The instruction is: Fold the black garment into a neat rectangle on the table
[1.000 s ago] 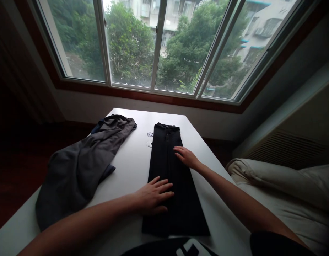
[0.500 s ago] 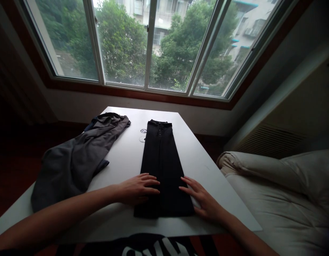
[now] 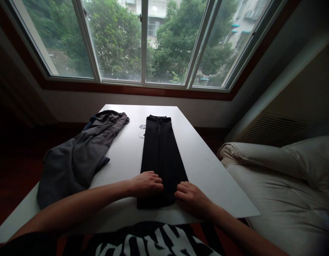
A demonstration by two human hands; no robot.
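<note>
Black trousers lie lengthwise on the white table, with the buttoned waistband at the far end and the leg hems toward me. My left hand rests on the lower left part of the legs, its fingers curled closed over the cloth. On the lower right edge, my right hand is also closed, fingers bent around the fabric. Both sets of fingertips are hidden beneath the knuckles or in the dark cloth.
A heap of grey and dark blue clothing covers the table's left side. Two small disc-like items lie partly under the trousers' left edge. A cream sofa stands to the right, and a wide window is beyond the table.
My fingers, stretched out before, have curled in on the trouser legs. Both hands have moved slightly inward, and the lower right corner of the cloth is now drawn in. The view has tipped down slightly.
</note>
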